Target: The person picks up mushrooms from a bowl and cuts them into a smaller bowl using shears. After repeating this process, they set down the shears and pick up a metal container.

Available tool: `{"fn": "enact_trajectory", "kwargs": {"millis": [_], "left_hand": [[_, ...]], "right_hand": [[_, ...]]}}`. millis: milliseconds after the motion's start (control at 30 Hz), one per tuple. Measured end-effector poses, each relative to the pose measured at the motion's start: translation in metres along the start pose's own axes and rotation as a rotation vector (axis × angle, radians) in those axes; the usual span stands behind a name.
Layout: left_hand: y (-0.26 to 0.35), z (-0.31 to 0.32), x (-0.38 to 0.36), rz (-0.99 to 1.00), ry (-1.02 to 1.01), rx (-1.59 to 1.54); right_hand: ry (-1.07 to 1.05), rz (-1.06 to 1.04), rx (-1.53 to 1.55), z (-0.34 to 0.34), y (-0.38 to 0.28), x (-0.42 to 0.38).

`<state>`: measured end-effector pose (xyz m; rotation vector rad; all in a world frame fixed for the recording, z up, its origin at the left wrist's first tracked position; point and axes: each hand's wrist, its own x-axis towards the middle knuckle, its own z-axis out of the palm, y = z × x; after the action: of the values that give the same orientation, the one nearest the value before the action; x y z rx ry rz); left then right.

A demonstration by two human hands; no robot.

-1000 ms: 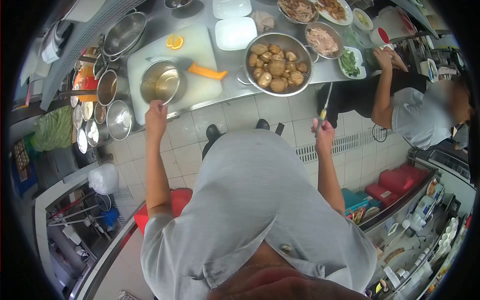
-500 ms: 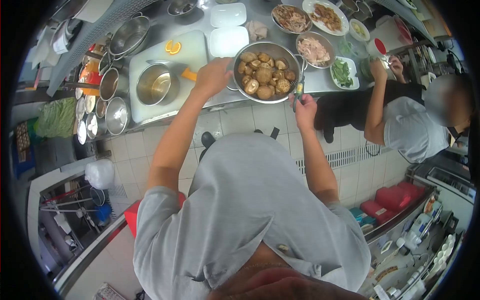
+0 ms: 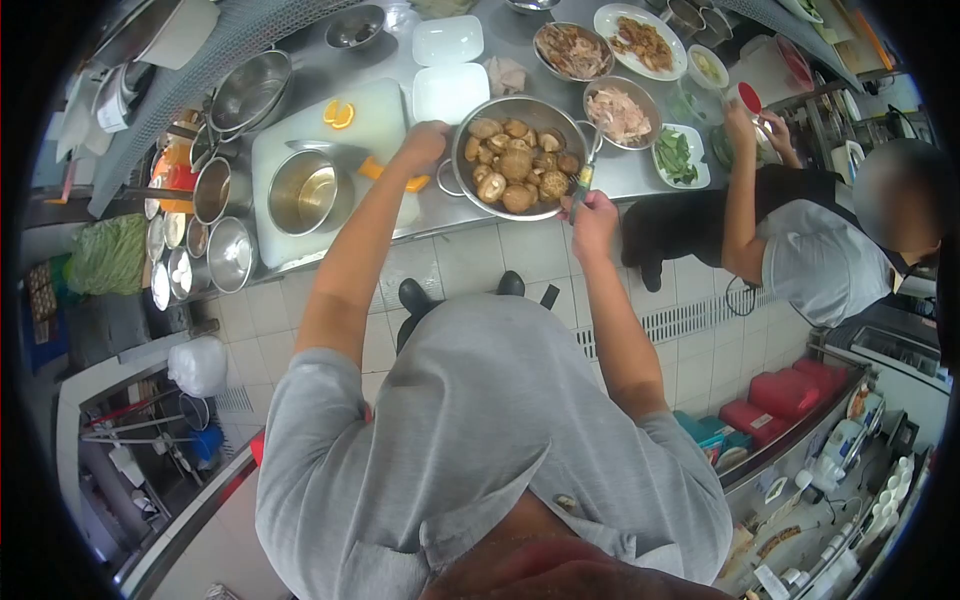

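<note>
Head view looks straight down on a long steel desk [image 3: 330, 55] crowded with cookware, seen past the person's grey shirt. Biggest on it is a white cutting board [image 3: 380, 115] toward the left part of the near edge, carrying a steel pot [image 3: 305, 192], two orange slices [image 3: 339, 113] at its far side and a cleaver with an orange handle [image 3: 392, 175]. Just right of the board, at the near edge, sits the metal colander of mushrooms [image 3: 517, 158], heaped with brown caps. Beyond it lie two white square plates [image 3: 448, 90], and to its right a bowl of shredded meat [image 3: 620, 112] and a small dish of greens [image 3: 674, 155]. The left hand [image 3: 425, 143] has its grip curled at the colander's left rim, between board and colander; whether the fingers actually clamp the rim I cannot tell. The right hand [image 3: 592, 215] hovers at the colander's near right edge, its grip pinching a small knife [image 3: 582, 183] with a yellow-green handle, blade pointing up toward the rim. At the desk's right end a co-worker [image 3: 820, 250] in a grey shirt leans over, one hand by a red-capped container [image 3: 750, 97].
</note>
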<state>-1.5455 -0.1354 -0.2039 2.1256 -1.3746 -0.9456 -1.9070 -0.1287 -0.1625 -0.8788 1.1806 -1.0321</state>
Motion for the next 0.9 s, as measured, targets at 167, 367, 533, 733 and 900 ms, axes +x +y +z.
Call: {"fn": "enact_trajectory", "kwargs": {"millis": [167, 367, 533, 733, 900], "left_hand": [[-0.003, -0.025, 0.023, 0.001, 0.09, 0.108], [0.093, -0.071, -0.048, 0.268, 0.203, 0.453], [0.107, -0.047, -0.06, 0.304, -0.037, 0.851], [0.098, -0.055, -0.048, 0.251, -0.084, 0.708], [0.08, -0.068, -0.078, 0.039, -0.047, -0.292]], "right_hand": [[-0.034, -0.009, -0.102, 0.024, 0.001, 0.003], [-0.104, 0.011, -0.188, 0.034, 0.003, 0.02], [-0.199, 0.008, -0.239, 0.042, -0.009, 0.032], [-0.174, -0.087, -0.394, 0.024, 0.001, 0.048], [-0.024, -0.344, -0.793, 0.009, -0.051, 0.007]]}}
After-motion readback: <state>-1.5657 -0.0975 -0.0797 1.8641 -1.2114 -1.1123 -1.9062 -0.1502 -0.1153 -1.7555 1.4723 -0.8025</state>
